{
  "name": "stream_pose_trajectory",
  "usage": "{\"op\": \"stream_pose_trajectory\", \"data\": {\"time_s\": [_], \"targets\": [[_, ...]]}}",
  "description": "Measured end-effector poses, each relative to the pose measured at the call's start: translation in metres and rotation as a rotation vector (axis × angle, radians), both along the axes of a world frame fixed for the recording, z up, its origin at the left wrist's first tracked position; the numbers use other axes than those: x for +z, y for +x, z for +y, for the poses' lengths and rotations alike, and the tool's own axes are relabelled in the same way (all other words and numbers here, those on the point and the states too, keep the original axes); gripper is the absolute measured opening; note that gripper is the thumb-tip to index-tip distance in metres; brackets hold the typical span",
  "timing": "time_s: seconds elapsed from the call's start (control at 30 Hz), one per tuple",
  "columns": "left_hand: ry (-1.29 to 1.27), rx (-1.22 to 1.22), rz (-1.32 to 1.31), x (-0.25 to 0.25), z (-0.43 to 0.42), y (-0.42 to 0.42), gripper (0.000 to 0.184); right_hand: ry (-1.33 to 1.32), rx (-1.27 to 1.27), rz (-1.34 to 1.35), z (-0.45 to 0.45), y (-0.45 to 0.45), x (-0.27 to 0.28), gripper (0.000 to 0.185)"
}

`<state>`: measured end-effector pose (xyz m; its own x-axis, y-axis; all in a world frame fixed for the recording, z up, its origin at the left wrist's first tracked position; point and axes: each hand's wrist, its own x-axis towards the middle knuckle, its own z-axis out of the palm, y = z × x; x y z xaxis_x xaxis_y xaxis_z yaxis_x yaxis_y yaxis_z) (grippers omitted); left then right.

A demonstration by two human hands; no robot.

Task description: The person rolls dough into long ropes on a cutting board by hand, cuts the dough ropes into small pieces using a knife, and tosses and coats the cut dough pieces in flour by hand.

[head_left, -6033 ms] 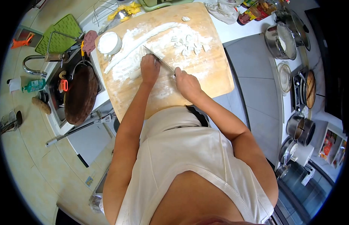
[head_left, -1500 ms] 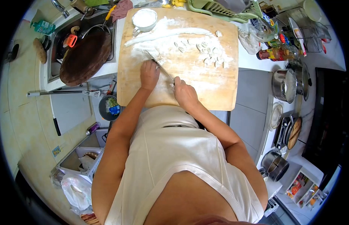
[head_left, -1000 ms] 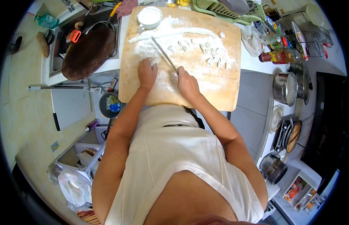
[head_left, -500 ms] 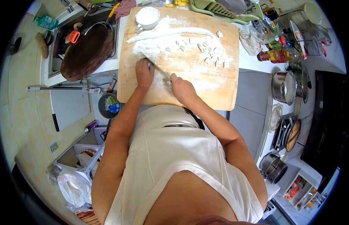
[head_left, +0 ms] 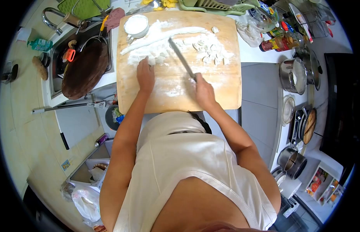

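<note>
My right hand (head_left: 205,92) is closed round the handle of a knife (head_left: 181,56), whose blade points up and left across the wooden board (head_left: 164,101). The blade's tip lies near a long white dough rope (head_left: 164,37). My left hand (head_left: 145,77) rests on the board with its fingers stretched forward, touching the floury dough pieces (head_left: 160,59) below the rope. Farther right lies a scattered group of small cut dough pieces (head_left: 215,55), and one single piece (head_left: 215,29) sits above them. A white cup of flour (head_left: 136,26) stands at the upper left.
Left of the board is a sink (head_left: 53,87) with a large round brown board (head_left: 87,71) leaning in it. Several bottles (head_left: 278,43) and a plastic bag (head_left: 249,33) stand at the right. A green rack (head_left: 211,5) sits behind. A steel pot (head_left: 291,76) is farther right.
The knife has come away from my left hand, swinging up and right with my right hand. My left hand has loosened, its fingers reaching forward to the dough pieces. The camera view has shifted slightly.
</note>
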<state>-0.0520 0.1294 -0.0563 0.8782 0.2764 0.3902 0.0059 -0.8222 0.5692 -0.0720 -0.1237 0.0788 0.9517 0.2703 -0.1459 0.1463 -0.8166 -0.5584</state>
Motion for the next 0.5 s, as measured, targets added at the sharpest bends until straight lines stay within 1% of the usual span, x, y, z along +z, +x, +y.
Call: {"op": "stream_pose_trajectory", "data": {"time_s": [0.07,0.13,0.23,0.27,0.37,0.5], "targets": [[-0.042,-0.056,0.030,-0.002,-0.006,0.016,0.047,0.008,-0.078,-0.016,-0.022,0.003,0.004,0.024],[-0.086,-0.117,0.089,0.007,-0.026,0.029,0.046,0.020,-0.161,-0.036,-0.043,0.005,0.000,0.024],[-0.412,-0.224,0.280,0.032,-0.058,0.032,0.046,0.029,-0.226,-0.032,-0.069,0.004,-0.012,0.023],[-0.432,-0.228,0.251,0.036,-0.066,0.029,0.044,0.013,-0.236,-0.006,-0.075,0.003,-0.013,0.023],[-0.269,-0.207,0.092,0.027,-0.068,0.018,0.041,-0.022,-0.196,0.084,-0.083,-0.005,-0.005,0.024],[-0.271,-0.212,0.069,0.013,-0.057,0.001,0.035,0.000,-0.081,0.070,-0.075,-0.018,-0.005,0.024]]}}
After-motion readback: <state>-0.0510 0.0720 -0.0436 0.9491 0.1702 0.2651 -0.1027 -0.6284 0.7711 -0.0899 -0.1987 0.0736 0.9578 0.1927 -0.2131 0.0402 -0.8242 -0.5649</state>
